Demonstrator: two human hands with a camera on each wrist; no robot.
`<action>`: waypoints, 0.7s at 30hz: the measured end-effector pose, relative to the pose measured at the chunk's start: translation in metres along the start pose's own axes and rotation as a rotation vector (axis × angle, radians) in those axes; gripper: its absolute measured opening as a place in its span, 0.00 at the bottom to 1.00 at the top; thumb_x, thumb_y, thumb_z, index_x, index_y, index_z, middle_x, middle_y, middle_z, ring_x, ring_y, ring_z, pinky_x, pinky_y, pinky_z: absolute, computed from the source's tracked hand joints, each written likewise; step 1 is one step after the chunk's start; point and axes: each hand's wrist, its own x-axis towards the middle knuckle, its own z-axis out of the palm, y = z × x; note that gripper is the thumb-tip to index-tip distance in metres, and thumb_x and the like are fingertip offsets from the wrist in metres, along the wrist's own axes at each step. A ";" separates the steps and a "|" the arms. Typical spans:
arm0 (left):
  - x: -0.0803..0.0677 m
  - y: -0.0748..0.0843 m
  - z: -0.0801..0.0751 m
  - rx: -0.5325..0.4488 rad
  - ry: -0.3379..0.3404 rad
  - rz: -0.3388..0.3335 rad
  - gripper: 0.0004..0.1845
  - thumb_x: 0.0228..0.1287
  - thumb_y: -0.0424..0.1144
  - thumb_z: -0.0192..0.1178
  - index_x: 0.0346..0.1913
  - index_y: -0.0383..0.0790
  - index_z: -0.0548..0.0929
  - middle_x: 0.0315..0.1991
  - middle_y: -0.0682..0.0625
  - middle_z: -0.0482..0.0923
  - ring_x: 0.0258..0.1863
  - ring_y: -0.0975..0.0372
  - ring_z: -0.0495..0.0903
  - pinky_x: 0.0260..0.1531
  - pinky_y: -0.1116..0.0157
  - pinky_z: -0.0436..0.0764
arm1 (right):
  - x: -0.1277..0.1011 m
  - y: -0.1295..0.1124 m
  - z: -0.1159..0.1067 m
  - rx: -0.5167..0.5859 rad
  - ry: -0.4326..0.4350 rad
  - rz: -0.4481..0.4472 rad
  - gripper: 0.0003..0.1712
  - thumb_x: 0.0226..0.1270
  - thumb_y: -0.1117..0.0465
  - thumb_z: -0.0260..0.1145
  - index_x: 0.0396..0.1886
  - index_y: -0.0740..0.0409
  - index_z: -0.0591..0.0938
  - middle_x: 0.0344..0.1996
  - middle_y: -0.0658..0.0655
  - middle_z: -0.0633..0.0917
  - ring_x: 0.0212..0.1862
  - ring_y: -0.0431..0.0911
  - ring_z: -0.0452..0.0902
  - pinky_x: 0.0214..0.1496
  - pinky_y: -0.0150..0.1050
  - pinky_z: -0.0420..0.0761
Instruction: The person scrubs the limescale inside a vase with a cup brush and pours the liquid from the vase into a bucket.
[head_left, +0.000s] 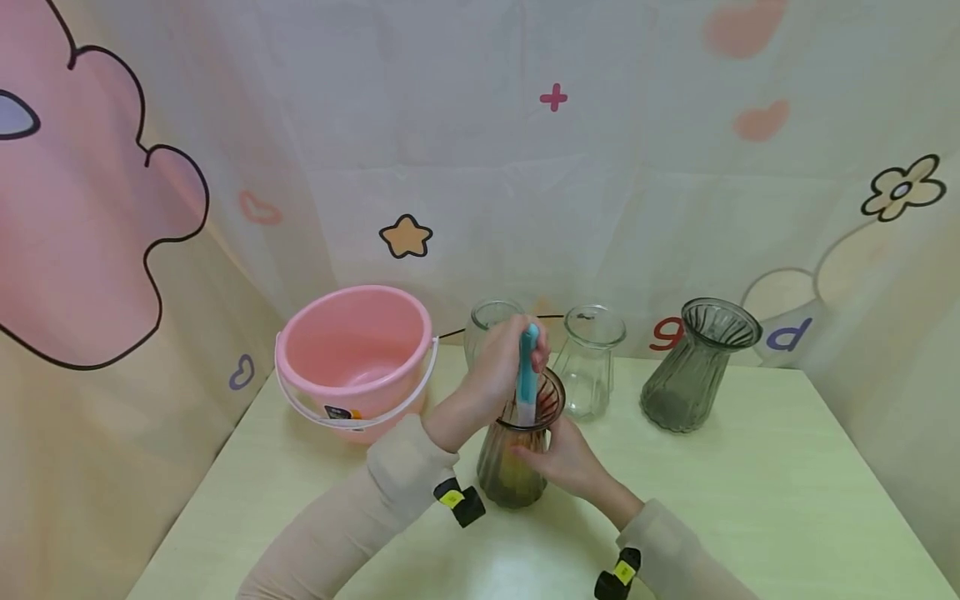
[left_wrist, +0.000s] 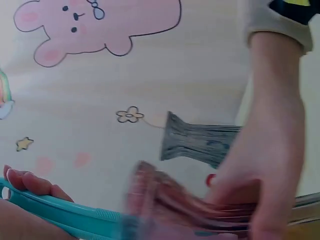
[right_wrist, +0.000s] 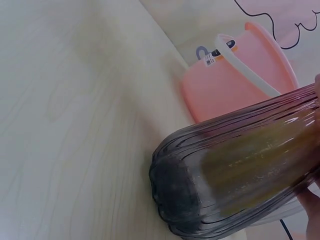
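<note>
My left hand (head_left: 495,367) grips the teal handle (head_left: 528,358) of a bottle brush from above. The brush reaches down through the flared mouth of a grey ribbed glass vase (head_left: 512,487). Through the glass in the right wrist view, a yellow sponge-like head (right_wrist: 250,162) fills much of the vase's inside. My right hand (head_left: 572,460) holds that vase just below its rim, thumb across the front. In the left wrist view the brush handle (left_wrist: 60,214) and the right hand (left_wrist: 265,165) on the glass both show, the rim blurred.
A pink bucket (head_left: 300,367) with a white handle stands on the left of the pale table (head_left: 750,500). Behind the hands are two clear glass vases (head_left: 588,375) (head_left: 480,321), one partly hidden. Another grey ribbed vase (head_left: 686,383) stands at the right. A patterned curtain (head_left: 480,167) hangs behind.
</note>
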 end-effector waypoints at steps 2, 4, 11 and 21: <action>0.001 0.014 0.000 -0.006 0.005 0.030 0.17 0.65 0.38 0.34 0.21 0.39 0.68 0.17 0.52 0.65 0.21 0.59 0.65 0.25 0.67 0.67 | 0.000 0.000 0.001 -0.004 0.024 0.010 0.40 0.50 0.59 0.73 0.62 0.49 0.63 0.55 0.51 0.74 0.57 0.46 0.70 0.57 0.49 0.71; 0.002 0.028 -0.001 -0.033 0.009 0.055 0.17 0.65 0.39 0.35 0.21 0.39 0.68 0.17 0.52 0.64 0.21 0.59 0.64 0.26 0.66 0.66 | 0.000 -0.001 0.003 -0.013 0.047 0.011 0.42 0.49 0.60 0.73 0.63 0.50 0.62 0.57 0.53 0.73 0.59 0.48 0.68 0.59 0.52 0.69; 0.007 0.051 -0.004 -0.110 -0.004 0.069 0.16 0.66 0.38 0.33 0.22 0.39 0.66 0.17 0.52 0.62 0.21 0.60 0.62 0.28 0.65 0.64 | 0.001 -0.005 0.007 -0.025 0.091 0.071 0.46 0.46 0.58 0.75 0.64 0.54 0.60 0.58 0.56 0.72 0.60 0.51 0.68 0.60 0.53 0.68; 0.006 0.041 -0.004 -0.138 -0.002 0.088 0.17 0.66 0.38 0.34 0.22 0.39 0.66 0.17 0.52 0.62 0.20 0.60 0.62 0.27 0.66 0.64 | -0.002 -0.005 0.013 -0.099 0.166 0.066 0.44 0.43 0.57 0.77 0.60 0.56 0.63 0.53 0.56 0.76 0.56 0.51 0.72 0.54 0.52 0.73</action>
